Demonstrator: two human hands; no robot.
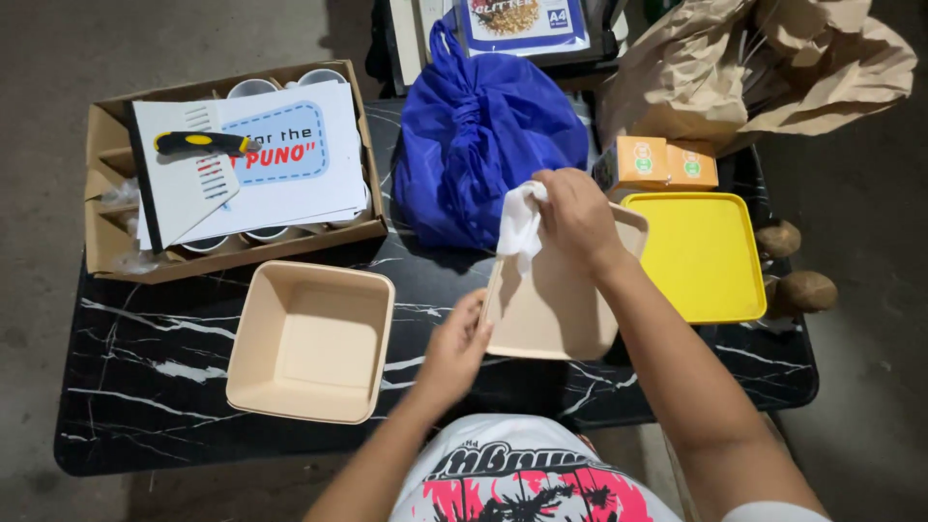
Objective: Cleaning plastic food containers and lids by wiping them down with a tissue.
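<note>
Head view, looking straight down. Both forearms are stretched forward from the bottom edge over a black marble-patterned table (145, 387). The left hand (454, 343) is angled up and to the right, the right hand (578, 217) is bent at the wrist and turned downward.

Packages next. A beige square plastic lid (556, 309) is held tilted above the table's middle, and its matching beige square plastic container (311, 340) is sat open on the table just left of it. A brown cardboard box (97, 232) is parked at the upper left, with round white cups tucked in it and white printed sheets with a blue panel (290, 155) laid on top; a black and yellow utility knife (201, 143) is rested on those sheets. A blue drawstring fabric bag (474, 145) is slumped at top centre, touching the lid's far edge as far as can be told. Two small orange cartons (662, 162) are lined up just beyond a yellow square plastic lid (698, 253), and crumpled brown paper bags (754, 68) are piled at the upper right.

Grip: the left hand's fingers are closed on the beige lid's left edge. The right hand is clenched around a white crumpled cloth (520, 227), which is pressed against the lid's upper left corner.
</note>
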